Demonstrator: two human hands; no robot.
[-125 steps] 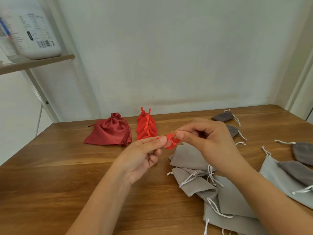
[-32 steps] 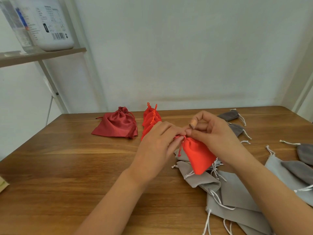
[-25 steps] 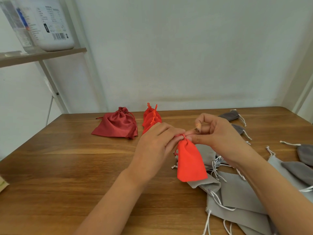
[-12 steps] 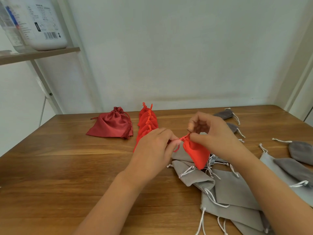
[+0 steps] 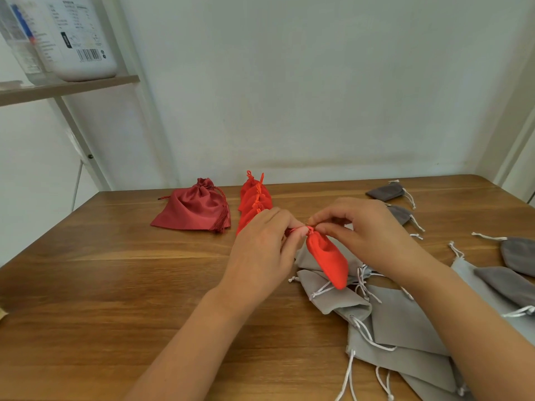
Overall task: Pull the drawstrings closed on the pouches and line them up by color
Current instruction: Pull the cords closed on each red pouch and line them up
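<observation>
The left hand's (image 5: 260, 250) thumb and forefinger (image 5: 285, 224) are curled in a tight pinch on the short red drawstring (image 5: 294, 229) just left of the pouch's neck. The right hand's (image 5: 367, 235) fingertips (image 5: 327, 227) pinch the gathered neck from the other side, with its remaining fingers arched above. Between them the red pouch (image 5: 328, 259) is held off the table (image 5: 115, 285), its mouth drawn to a small pucker. A second ago its body hung straight down; now it slants down and to the right, its bottom end over the heap of light grey pouches (image 5: 405, 322). Five seconds ago it was only a crumpled bit of red between the fingertips. The two hands sit closer together than half a second ago, nearly touching at the neck. Behind the left hand lies the row of red pouches (image 5: 254, 198), already closed, and just beside it the larger dark red satin pouch (image 5: 194, 209). Both are unmoved. Dark grey pouches (image 5: 386, 191) lie apart towards the far right edge, and a white container (image 5: 84, 39) stands on the shelf (image 5: 69, 86) at upper left.
</observation>
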